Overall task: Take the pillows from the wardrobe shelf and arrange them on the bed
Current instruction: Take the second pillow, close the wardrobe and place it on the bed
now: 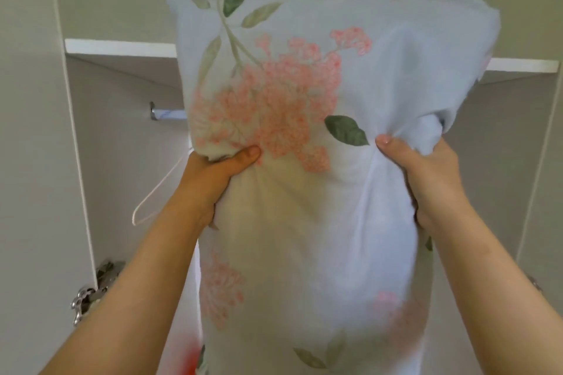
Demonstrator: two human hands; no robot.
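Note:
A large pale blue pillow (304, 222) with pink flower clusters and green leaves fills the middle of the head view, held upright in front of the open wardrobe. My left hand (210, 179) grips its left side at mid height, thumb on the front. My right hand (426, 179) grips the right side, bunching the fabric under the thumb. The pillow's top edge rises above the white wardrobe shelf (122, 47). The bed is out of view.
The shelf's right end (521, 65) shows past the pillow. A chrome hanging rail (166, 114) sits under the shelf at left. A white cord loop (152, 195) dangles beside my left wrist. Metal door hinges (91, 295) are at lower left.

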